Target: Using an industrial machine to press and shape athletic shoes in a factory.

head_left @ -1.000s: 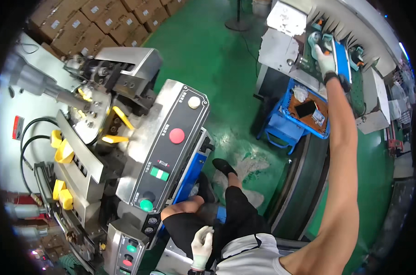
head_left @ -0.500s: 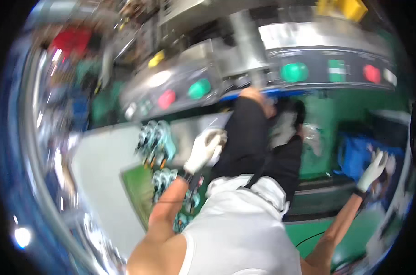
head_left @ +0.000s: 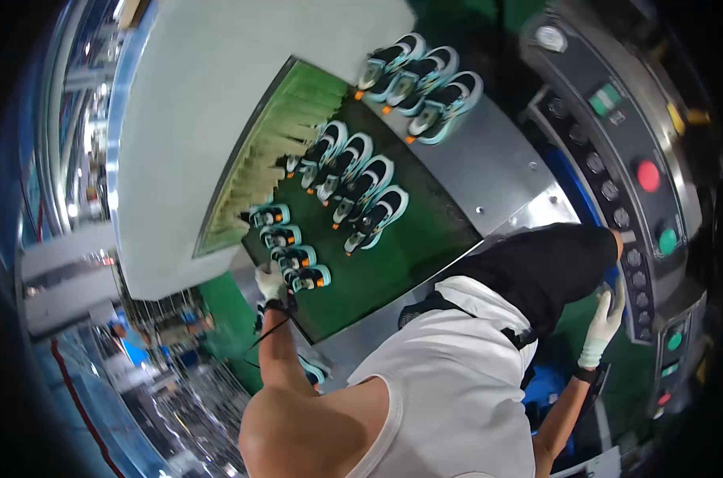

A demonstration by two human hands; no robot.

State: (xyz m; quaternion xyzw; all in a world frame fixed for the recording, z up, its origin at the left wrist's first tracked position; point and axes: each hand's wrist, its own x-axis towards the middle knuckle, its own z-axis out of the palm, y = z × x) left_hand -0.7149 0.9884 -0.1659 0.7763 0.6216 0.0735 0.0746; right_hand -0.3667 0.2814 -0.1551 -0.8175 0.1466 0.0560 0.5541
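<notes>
Both my hands wear white gloves. At the left edge of a green conveyor belt [head_left: 409, 275], my left hand [head_left: 271, 281] is against the heel end of a black and aqua shoe [head_left: 308, 278], the nearest in a short row of several. Its fingers are partly hidden, so its grip is unclear. A second row of shoes [head_left: 369, 193], black with white and aqua soles and orange tabs, lies farther along the belt. My right hand [head_left: 605, 320] hangs at my right side beside the control panel, fingers stretched out and holding nothing.
Three more shoes [head_left: 431, 88] rest on the metal ledge [head_left: 497, 171] beyond the belt. A strip curtain [head_left: 278, 131] hangs from a large pale machine housing [head_left: 194, 103]. Along the right runs a dark control panel [head_left: 628, 143] with red and green buttons. Blue material [head_left: 545, 386] lies beyond my right side.
My view has swung round, bringing the shoe-laden belt to the centre and the panel to the right. My left hand has moved from beside my leg to the row of shoes.
</notes>
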